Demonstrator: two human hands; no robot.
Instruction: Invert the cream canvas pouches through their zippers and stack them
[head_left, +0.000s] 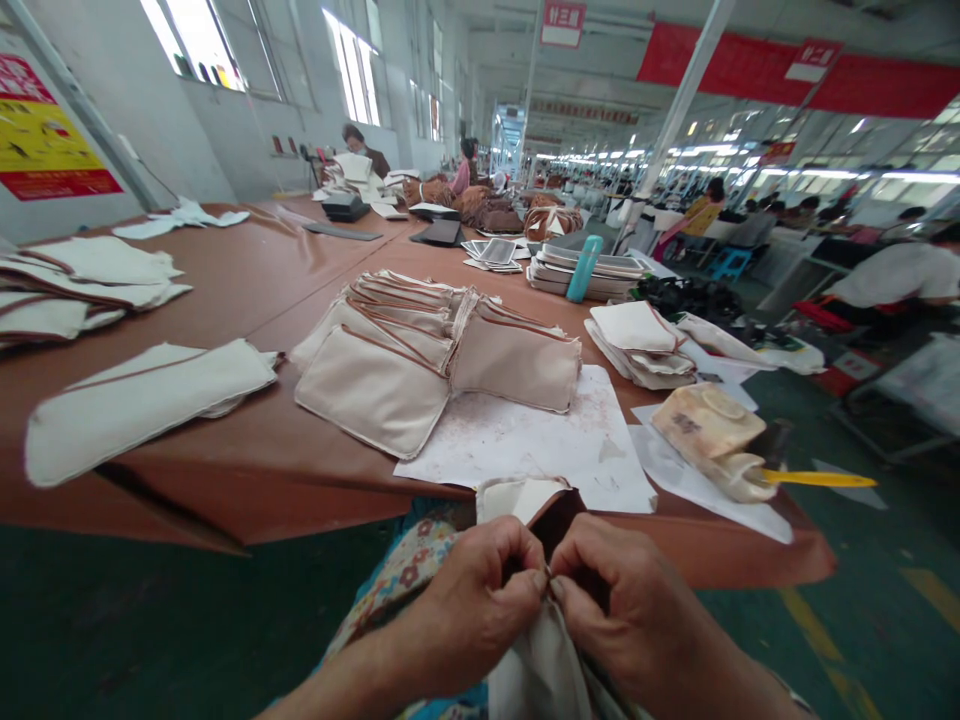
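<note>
A cream fabric pouch piece (541, 665) with a dark brown inside lies over my lap, its upper end touching the table edge. My left hand (487, 580) pinches its edge between thumb and forefinger. Close against it, my right hand (622, 600) pinches the same edge, and the fingertips nearly meet. What lies right under the fingertips is too small to make out. Beyond my hands, a stack of cream pouch pieces with brown trim (375, 385) rests on the table, partly on a white paper sheet (525, 445).
The brown-covered table (300, 500) bears more cream pieces (142, 400) at the left. A stained plastic container (709, 430) with a yellow-handled brush (817, 479) lies at the right corner. Behind stands a teal bottle (584, 268). Other people work in the background.
</note>
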